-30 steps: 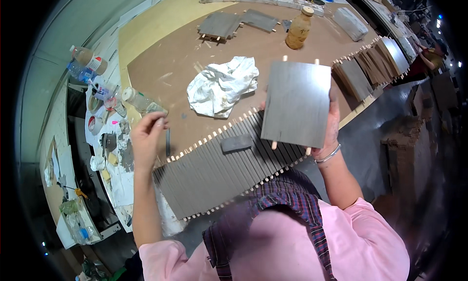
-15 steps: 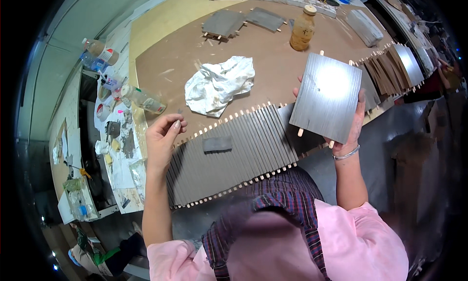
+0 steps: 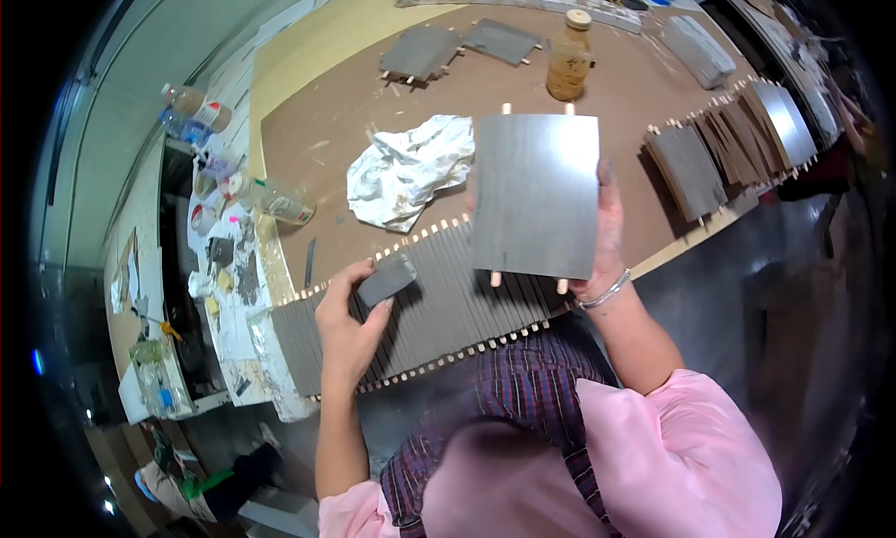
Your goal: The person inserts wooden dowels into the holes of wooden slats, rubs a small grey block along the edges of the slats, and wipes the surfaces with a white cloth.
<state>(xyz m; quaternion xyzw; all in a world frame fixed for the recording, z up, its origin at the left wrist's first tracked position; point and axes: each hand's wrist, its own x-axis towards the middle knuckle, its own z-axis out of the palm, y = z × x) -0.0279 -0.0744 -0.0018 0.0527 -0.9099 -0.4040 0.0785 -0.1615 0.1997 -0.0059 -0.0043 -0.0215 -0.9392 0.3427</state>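
Observation:
In my right hand (image 3: 608, 235) is a flat grey panel (image 3: 535, 197) with pale wooden pegs at its top and bottom edges. The hand grips its right side from behind, and the panel's face catches the light. My left hand (image 3: 347, 321) pinches a small dark grey sanding block (image 3: 388, 279) between thumb and fingers. That block is just above a long row of similar pegged panels (image 3: 434, 309), packed on edge along the near side of the table. The held panel hides part of this row.
A crumpled white cloth (image 3: 406, 174) lies mid-table, beside a thin dark strip (image 3: 310, 263). More panels (image 3: 420, 53) rest at the back, near a jar of amber liquid (image 3: 569, 64). Another panel stack (image 3: 686, 169) stands right. Plastic bottles (image 3: 280, 202) crowd the left edge.
My left hand has come down and picked up the sanding block from the row of panels. My right hand has brought the grey panel leftward and turned it more upright.

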